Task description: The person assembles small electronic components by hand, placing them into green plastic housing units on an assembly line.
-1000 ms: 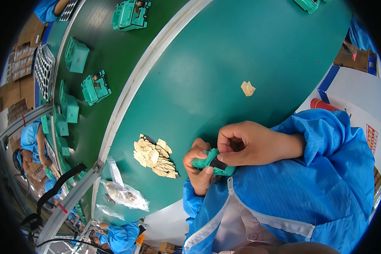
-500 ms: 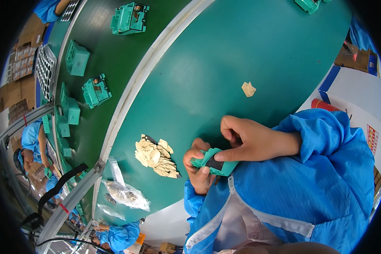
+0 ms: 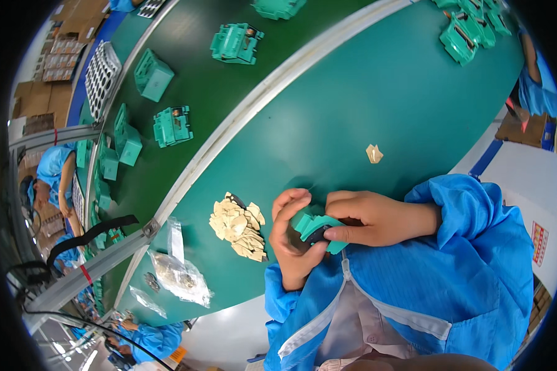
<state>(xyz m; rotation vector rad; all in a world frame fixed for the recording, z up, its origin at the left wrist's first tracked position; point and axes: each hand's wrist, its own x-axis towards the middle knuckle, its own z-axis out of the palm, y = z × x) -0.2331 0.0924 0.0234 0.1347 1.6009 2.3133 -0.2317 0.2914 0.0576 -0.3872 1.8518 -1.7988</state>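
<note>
Green plastic part (image 3: 311,223): angular, held tilted between the left hand (image 3: 293,246) and the right hand (image 3: 372,216), partly covered by fingers. Dark, flat-looking piece (image 3: 317,234) lies against its exposed face, right thumb at its edge; whether fully flush, cannot tell.

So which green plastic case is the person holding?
The green plastic case by the jacket zipper, between the left grip and right grip; all others are away from both.
</note>
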